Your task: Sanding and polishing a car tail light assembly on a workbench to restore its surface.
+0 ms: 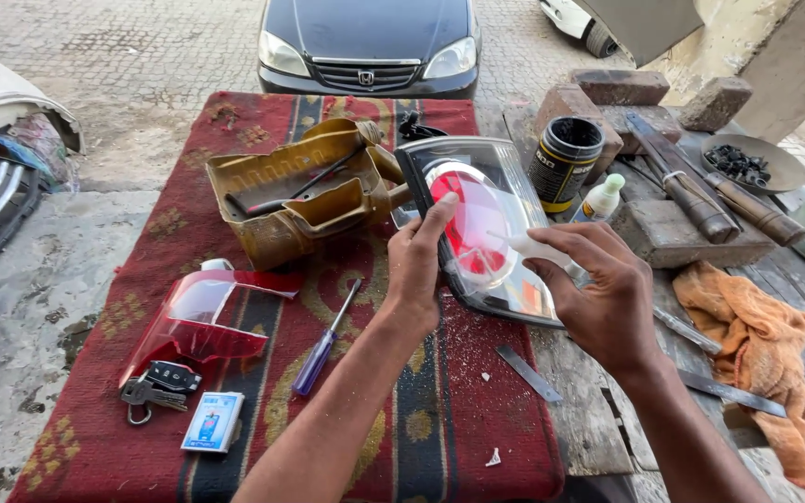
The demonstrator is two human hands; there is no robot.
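Observation:
A car tail-light unit [477,224] with a clear lens, red round insert and black rim stands tilted on the table. My left hand [416,270] grips its near left edge, thumb laid on the lens. In my right hand [598,293] is a small white squeeze bottle [538,249] whose thin nozzle points at the red part of the lens. Both forearms reach in from the bottom of the view.
A red patterned rug [263,391] covers the wooden table [589,410]. On it lie a red lens cover [193,321], keys [156,387], a small box [212,421], a blue screwdriver [323,345] and a gold housing [300,191]. Right: black can [563,160], orange rag [766,345], bricks [621,86], metal blades [729,391]. A black car [370,42] is parked beyond.

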